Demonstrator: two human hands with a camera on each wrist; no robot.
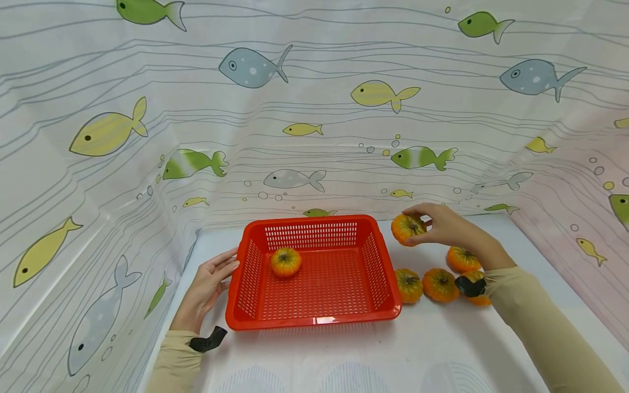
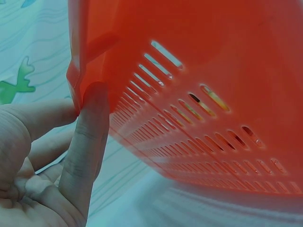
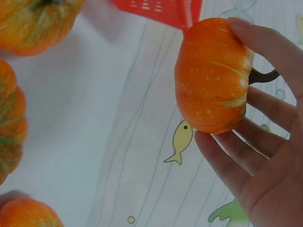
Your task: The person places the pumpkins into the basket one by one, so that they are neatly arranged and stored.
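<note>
My right hand (image 1: 439,225) holds a small orange pumpkin (image 1: 407,228) by its sides, raised above the table just beyond the basket's right rim. In the right wrist view, the thumb and fingers span this pumpkin (image 3: 213,75), its dark stem toward the palm. On the left, my left hand (image 1: 208,281) pinches the left rim of a red plastic basket (image 1: 314,321), and the left wrist view shows fingers (image 2: 80,146) against the rim's underside. One pumpkin (image 1: 286,262) sits inside the basket, toward its left.
Several more pumpkins lie to the right of the basket, among them one by its wall (image 1: 409,285) and another beside that (image 1: 440,285). The right forearm partly covers the rest. A fish-patterned sheet (image 1: 304,158) rises behind and beside the white table (image 1: 422,349).
</note>
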